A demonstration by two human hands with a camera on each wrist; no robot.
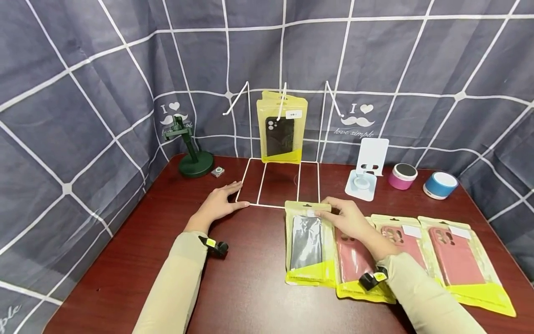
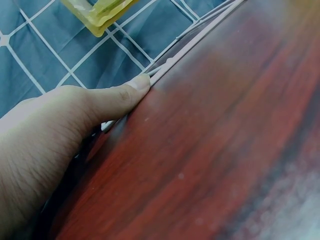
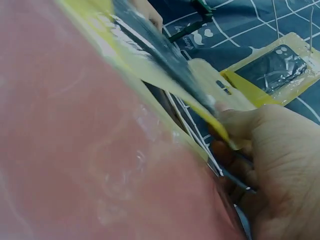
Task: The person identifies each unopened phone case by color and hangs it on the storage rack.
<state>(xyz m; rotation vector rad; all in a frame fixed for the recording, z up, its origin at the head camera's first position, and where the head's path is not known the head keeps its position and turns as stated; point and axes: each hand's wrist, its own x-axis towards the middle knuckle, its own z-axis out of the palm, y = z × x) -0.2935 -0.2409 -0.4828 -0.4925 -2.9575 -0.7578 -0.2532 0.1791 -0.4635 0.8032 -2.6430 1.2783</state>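
On a reddish-brown wood table [image 1: 238,287], backed and flanked by dark grid-patterned cloth [image 1: 313,51], stands a white wire rack [image 1: 258,203], a hanging phone-case pack [image 1: 280,139] on its middle hook. A green phone stand [image 1: 196,163] and small silver gadget [image 1: 218,171] sit leftward; a white phone stand [image 1: 372,155], pink speaker [image 1: 402,177] and blue speaker [image 1: 440,186] sit rightward. The right forearm crosses above three pink phone-case packs [image 1: 456,255], partly hiding them. The right hand [image 1: 348,215] pinches the upper right corner of the black phone-case pack [image 1: 306,243], just before the rack. The left hand [image 1: 218,204] lies with fingers extended, thumb touching the rack's front left corner; whether other fingertips touch is hard to tell.
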